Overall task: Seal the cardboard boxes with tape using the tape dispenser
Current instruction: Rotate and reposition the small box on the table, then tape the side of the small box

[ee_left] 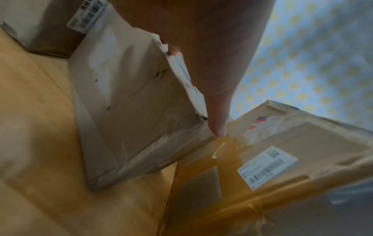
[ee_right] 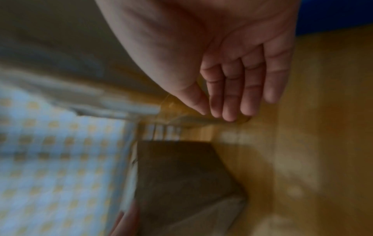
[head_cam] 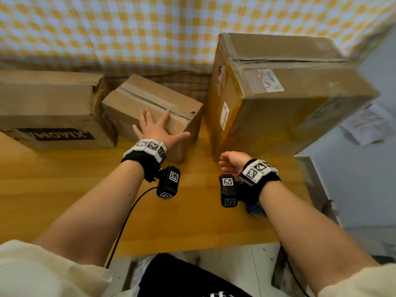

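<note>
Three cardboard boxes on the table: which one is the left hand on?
The small brown cardboard box in the middle. The left hand lies spread on its top. The flat box with black printed lettering and the tall labelled box flank it, untouched by that hand.

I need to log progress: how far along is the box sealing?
Done: nothing clearly. The small box already carries old tape along its seam. In hand: left hand lies spread on it; right hand holds nothing. Left: no tape dispenser clearly in view; large box and left box untouched.
</note>
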